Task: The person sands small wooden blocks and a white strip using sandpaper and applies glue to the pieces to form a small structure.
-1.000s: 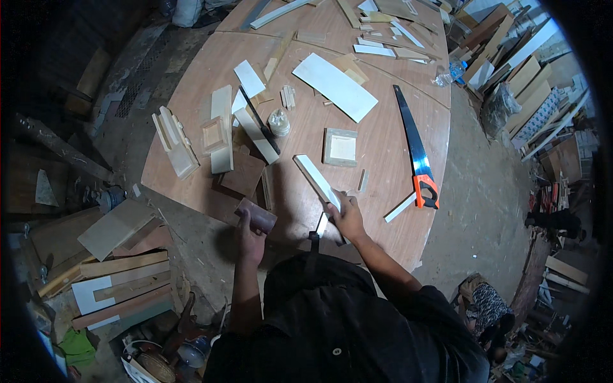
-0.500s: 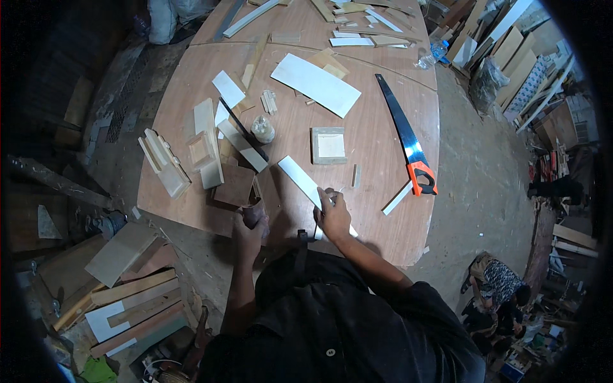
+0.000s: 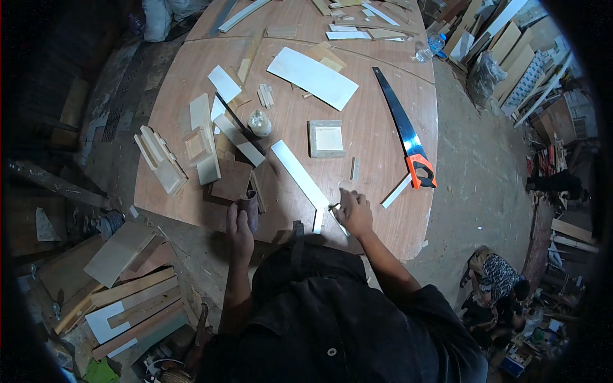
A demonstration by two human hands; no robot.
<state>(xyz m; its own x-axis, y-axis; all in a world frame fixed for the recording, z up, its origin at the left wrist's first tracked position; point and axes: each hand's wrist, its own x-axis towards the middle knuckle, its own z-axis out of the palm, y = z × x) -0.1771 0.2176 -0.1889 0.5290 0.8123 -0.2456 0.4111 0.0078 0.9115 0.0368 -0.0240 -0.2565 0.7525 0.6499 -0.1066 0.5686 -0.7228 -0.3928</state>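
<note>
At the table's near edge my left hand point(image 3: 240, 228) is closed round a rolled brown sheet point(image 3: 249, 203) that looks like sandpaper. My right hand point(image 3: 355, 214) is over the tabletop, fingers bent together by a small dark piece whose kind I cannot make out. Just left of those fingers lies a long white strip of board point(image 3: 299, 173), slanting away to the left. Shorter narrow strips point(image 3: 318, 220) lie at its near end. Beside my left hand stands a brown wooden box point(image 3: 231, 180). A small square wooden frame point(image 3: 326, 138) with a pale centre lies beyond my right hand.
A handsaw point(image 3: 402, 121) with an orange handle lies on the right, by a white strip point(image 3: 396, 191). Farther off are a wide white board point(image 3: 313, 78) and a jar point(image 3: 259, 123). Wooden pieces point(image 3: 159, 159) crowd the left. Another person point(image 3: 495, 281) crouches at lower right.
My right hand has let go of the white strip and moved right, off it. My left hand, with the rolled sheet, has shifted slightly left. The view has tilted a little.
</note>
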